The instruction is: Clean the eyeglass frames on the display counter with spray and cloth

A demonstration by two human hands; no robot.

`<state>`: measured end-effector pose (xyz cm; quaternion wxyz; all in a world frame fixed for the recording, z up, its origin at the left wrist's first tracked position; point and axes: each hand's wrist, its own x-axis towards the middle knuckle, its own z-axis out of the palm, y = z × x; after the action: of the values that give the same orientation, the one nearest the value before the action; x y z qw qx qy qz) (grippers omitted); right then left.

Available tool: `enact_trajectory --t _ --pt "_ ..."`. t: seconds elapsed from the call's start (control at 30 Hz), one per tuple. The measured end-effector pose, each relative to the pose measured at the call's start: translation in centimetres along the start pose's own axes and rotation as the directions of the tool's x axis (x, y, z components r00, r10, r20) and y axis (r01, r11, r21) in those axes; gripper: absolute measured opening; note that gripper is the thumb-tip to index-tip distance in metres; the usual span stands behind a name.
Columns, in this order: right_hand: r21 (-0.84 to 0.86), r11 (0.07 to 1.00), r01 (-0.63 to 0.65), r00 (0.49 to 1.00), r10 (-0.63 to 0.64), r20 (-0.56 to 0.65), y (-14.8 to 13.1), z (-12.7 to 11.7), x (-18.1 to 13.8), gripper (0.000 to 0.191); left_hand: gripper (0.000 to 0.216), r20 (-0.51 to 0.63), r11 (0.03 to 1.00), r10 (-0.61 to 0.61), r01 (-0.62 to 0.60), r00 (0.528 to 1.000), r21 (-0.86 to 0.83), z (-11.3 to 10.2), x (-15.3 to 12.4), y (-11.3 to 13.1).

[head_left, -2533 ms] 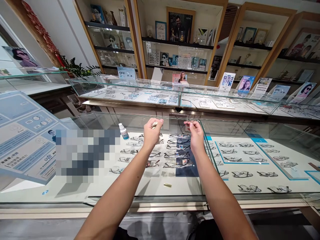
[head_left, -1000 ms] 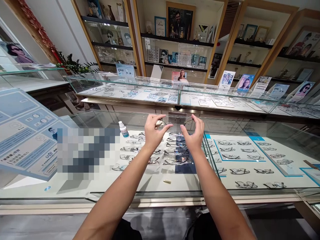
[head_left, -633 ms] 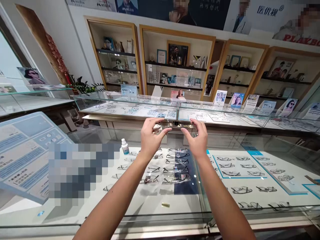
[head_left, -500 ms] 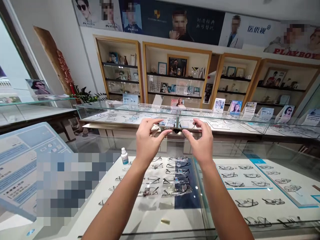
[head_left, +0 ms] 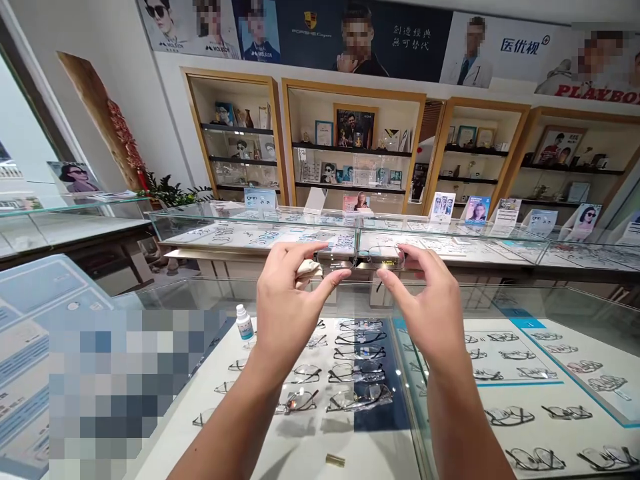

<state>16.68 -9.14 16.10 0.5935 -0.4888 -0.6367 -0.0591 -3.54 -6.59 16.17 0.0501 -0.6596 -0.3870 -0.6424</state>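
Observation:
A pair of eyeglasses with a thin dark frame is held up level in front of me, above the display case. My left hand pinches its left side between thumb and fingers. On the right side, my right hand grips the frame the same way. Small yellow lettering shows on the right lens. Bunched inside my left fingers is a pale cloth, partly hidden by the hand. Below, several eyeglasses lie in rows under my wrists.
A small white bottle stands left of the rows, and a small gold-coloured piece lies near the front. A blue-and-white printed board stands at left. Across the aisle runs another glass showcase, with wooden shelves behind it.
Both hands and the eyeglasses have come closer to me and a little lower, and the lens lettering now shows. My right hand has shifted right in view. The grip stays the same.

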Motion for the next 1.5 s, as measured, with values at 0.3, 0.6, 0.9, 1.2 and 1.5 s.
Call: enact_trajectory --t 0.3,0.6,0.9,1.2,1.5 --pt "-0.081 0.997 -0.005 1.0 0.006 0.021 0.04 -0.2 -0.05 0.043 0.039 -0.023 1.0 0.024 -0.024 0.999 0.021 0.25 -0.35 0.49" --pt "-0.098 0.995 0.0 0.999 0.004 0.041 0.41 0.01 -0.17 0.046 0.038 -0.032 0.998 0.039 -0.037 0.999 0.05 0.3 -0.44 0.61" --pt "-0.106 0.994 0.005 0.999 0.0 0.045 0.24 -0.18 -0.17 0.046 0.039 -0.026 0.999 0.029 -0.028 0.999 0.044 0.42 -0.48 0.6" --pt "-0.092 0.996 -0.002 1.0 0.003 0.013 0.03 -0.29 -0.26 0.045 0.039 0.018 0.999 0.007 -0.007 1.0 0.034 0.39 -0.3 0.13" --pt "-0.091 0.996 0.01 1.0 -0.012 -0.02 -0.34 -0.5 -0.42 0.039 0.037 0.075 1.0 -0.012 0.01 0.997 0.028 0.44 -0.16 -0.32"
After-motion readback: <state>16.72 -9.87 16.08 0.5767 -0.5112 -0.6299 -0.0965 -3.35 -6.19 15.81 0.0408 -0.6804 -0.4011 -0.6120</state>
